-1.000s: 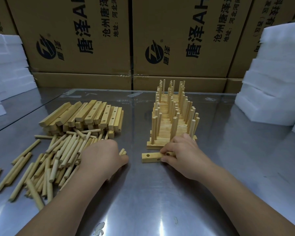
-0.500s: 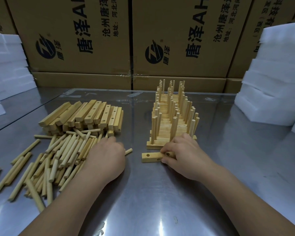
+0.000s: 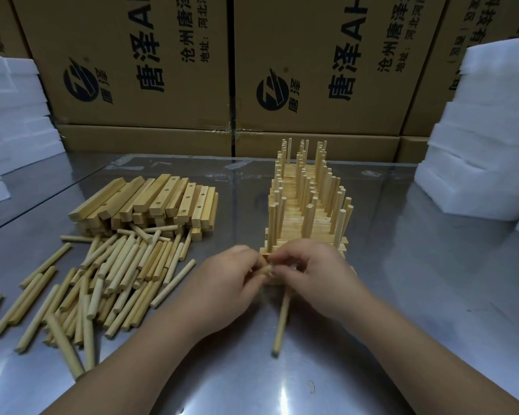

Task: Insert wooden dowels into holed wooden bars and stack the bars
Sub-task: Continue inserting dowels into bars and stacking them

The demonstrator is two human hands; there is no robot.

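Left hand gone from the dowel pile, where it was lying a second ago, and now brought to the middle, just before the stack. Fingertips of it touching those of the right hand. Between them a dowel, pinched by the curled left fingers, short end up; somewhat blurred.

Right hand nearly in the same place as before, fingers curled down. Bar, plainly seen beside this hand a moment ago with its holes open, now hidden under the two hands. Cannot tell whether the right fingers clamp the bar or help to pinch the dowel.

A second dowel newly here, reaching from under the hands toward the camera. Not clear if held or only lying on the table.

Meaning for the task, as a judgement: fetching finished, inserting begun. Probably the first hole of this bar being filled, the second dowel waiting for another hole. Afterwards the bar to be put on the stack. Many bars left in the bar pile, so far from the end.
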